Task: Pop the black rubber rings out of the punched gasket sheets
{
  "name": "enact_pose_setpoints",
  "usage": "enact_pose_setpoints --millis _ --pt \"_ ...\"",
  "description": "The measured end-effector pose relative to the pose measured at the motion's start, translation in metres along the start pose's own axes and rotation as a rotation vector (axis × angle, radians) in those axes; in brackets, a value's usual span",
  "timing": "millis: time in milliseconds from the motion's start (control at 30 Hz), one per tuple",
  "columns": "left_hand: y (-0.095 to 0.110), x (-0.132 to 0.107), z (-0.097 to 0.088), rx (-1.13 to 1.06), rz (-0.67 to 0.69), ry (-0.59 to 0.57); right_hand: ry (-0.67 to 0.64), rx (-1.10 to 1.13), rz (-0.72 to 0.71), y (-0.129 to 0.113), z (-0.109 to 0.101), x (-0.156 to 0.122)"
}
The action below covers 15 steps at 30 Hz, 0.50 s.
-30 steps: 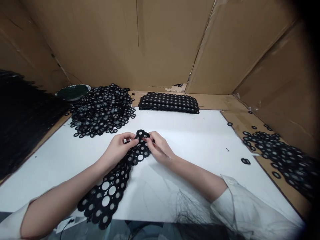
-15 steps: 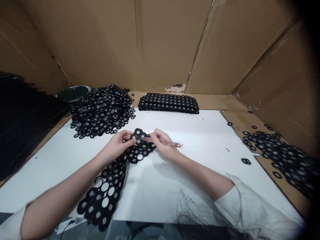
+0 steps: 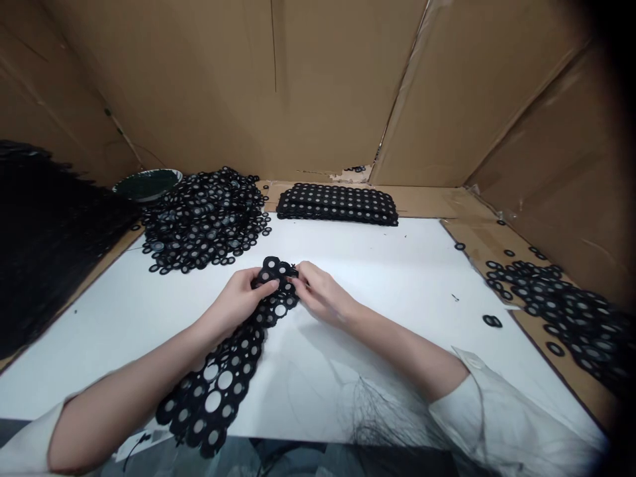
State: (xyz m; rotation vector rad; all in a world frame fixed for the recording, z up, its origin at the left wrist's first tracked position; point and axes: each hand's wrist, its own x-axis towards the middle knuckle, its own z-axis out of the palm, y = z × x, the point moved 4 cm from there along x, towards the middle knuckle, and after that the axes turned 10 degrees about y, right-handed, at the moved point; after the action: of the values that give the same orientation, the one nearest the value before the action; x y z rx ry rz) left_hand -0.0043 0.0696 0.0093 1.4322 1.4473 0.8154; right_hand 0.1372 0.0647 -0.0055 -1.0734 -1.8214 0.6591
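Note:
A strip of joined black rings with pale round centres point(image 3: 233, 358) runs from between my hands down to the table's front edge. Some of its openings show the white surface through them. My left hand point(image 3: 243, 295) is closed on the strip's upper end, thumb on top and fingers behind. At the right edge of that end, my right hand point(image 3: 318, 291) pinches the strip between thumb and fingertips. The slim clear-and-reddish tool does not show now; whether it is tucked inside my right hand is hidden.
Left of my hands lies a heap of loose black rings point(image 3: 203, 218), beside a round dish point(image 3: 148, 184). A folded ring panel point(image 3: 338, 204) rests at the back. More rings point(image 3: 561, 298) lie scattered at right. Cardboard walls point(image 3: 328, 86) surround the white tabletop point(image 3: 377, 265).
The slim tool that stuck out to the right from my right hand has gone from sight. My right hand has turned, its fingertips now at the strip's edge. The strip's lower part has shifted slightly right.

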Motion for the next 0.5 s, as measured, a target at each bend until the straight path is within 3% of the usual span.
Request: enact_pose_setpoints --millis 100,233,333,500 --pt "0.003 -0.003 0.002 0.111 0.074 0.017 0.054 -0.065 -0.018 0.000 0.004 0.001" --pt "0.006 0.003 -0.001 0.182 0.184 0.013 0.012 0.213 0.219 0.006 -0.004 0.005" --pt "0.002 0.008 -0.003 0.127 0.138 -0.058 -0.109 0.440 0.389 0.006 -0.014 0.006" --pt "-0.001 0.010 -0.007 0.057 0.027 -0.021 -0.185 0.532 0.409 0.005 -0.020 0.008"
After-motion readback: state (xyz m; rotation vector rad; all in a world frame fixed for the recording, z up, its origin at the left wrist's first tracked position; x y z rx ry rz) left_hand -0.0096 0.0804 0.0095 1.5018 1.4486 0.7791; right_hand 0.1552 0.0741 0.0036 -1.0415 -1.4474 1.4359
